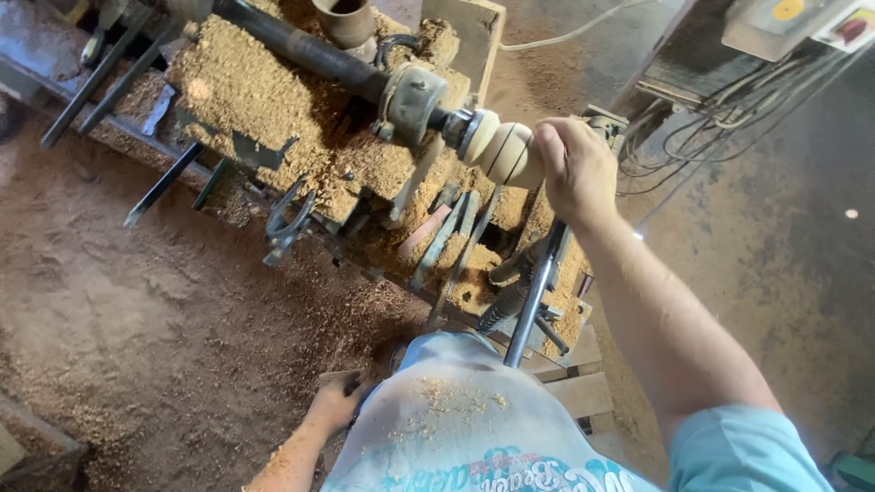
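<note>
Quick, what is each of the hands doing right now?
Left hand: down by the hip, fingers curled; whether it holds anything cannot be told.
Right hand: closed over the end of the rounded wooden piece on the lathe.

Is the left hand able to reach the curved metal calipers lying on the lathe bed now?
Probably yes: the left hand is low beside the person's hip, the calipers lie up ahead, and only sawdust-covered floor shows between them.

Turned wooden piece (504,150): mounted on lathe (365,137), right of tailstock (412,98). Right hand (574,169) on its right end. Metal bar (536,292) below hand. Left hand (335,401) low, near sawdust-covered floor (137,319).
</note>
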